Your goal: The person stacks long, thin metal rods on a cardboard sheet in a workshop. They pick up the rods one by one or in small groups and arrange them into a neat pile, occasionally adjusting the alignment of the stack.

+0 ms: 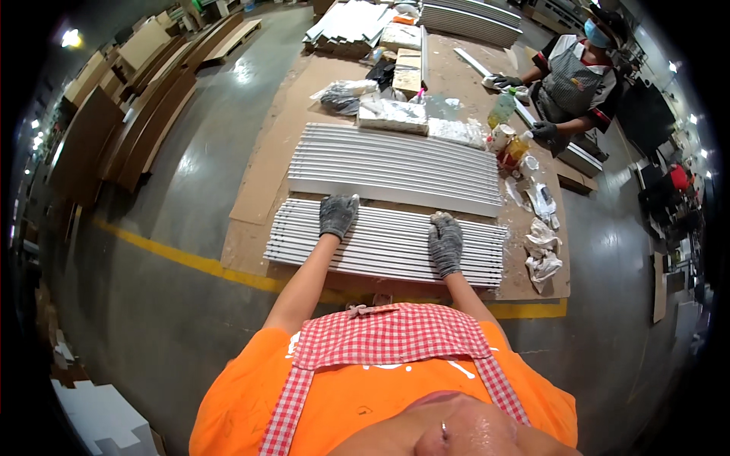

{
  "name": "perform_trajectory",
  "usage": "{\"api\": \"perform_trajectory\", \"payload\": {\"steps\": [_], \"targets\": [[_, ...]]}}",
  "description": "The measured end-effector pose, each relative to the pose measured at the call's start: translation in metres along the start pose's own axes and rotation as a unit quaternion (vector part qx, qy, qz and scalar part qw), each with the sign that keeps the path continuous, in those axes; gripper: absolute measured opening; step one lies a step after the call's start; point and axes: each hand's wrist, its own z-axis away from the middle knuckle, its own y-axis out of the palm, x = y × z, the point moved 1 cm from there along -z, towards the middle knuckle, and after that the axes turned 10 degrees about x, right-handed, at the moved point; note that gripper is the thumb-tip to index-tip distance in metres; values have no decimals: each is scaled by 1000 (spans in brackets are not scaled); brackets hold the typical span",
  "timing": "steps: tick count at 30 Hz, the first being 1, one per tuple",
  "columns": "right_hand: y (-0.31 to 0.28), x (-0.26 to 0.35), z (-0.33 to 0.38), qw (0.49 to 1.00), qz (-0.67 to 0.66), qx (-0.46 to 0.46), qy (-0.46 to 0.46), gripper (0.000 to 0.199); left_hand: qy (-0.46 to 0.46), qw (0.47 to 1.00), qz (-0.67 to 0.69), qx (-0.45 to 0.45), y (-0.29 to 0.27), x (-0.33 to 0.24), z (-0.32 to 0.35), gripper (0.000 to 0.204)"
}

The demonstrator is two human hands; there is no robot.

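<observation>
Touching slats (391, 239), left hand (338, 217), right hand (445, 245), white shirt print (461, 370)

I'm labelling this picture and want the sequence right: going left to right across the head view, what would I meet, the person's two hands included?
Brown panels → gloved left hand → gloved right hand → green-tinted bottle → crumpled white rags.

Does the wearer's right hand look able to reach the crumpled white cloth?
Probably yes: the right hand is on the near stack, and past the stack's end only brown board shows before the cloth.
</observation>
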Motion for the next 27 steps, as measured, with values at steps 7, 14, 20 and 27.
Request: {"api": "perform_trajectory", "payload": {"steps": [7, 14, 20, 27], "targets": [[-4, 4, 1, 999, 13, 27, 11, 25, -15, 999, -10, 31, 0, 2, 4, 42], [-3, 0, 1, 999, 3, 35, 17, 28, -20, 999, -16, 27, -10, -10, 3, 39], [-4, 1, 2, 998, -18, 47, 25, 31, -2, 1000, -12, 13, -8, -5, 5, 38], [-6, -1, -2, 997, -6, 75, 33, 33, 12, 1000, 11, -12, 3, 4, 2, 32]]}}
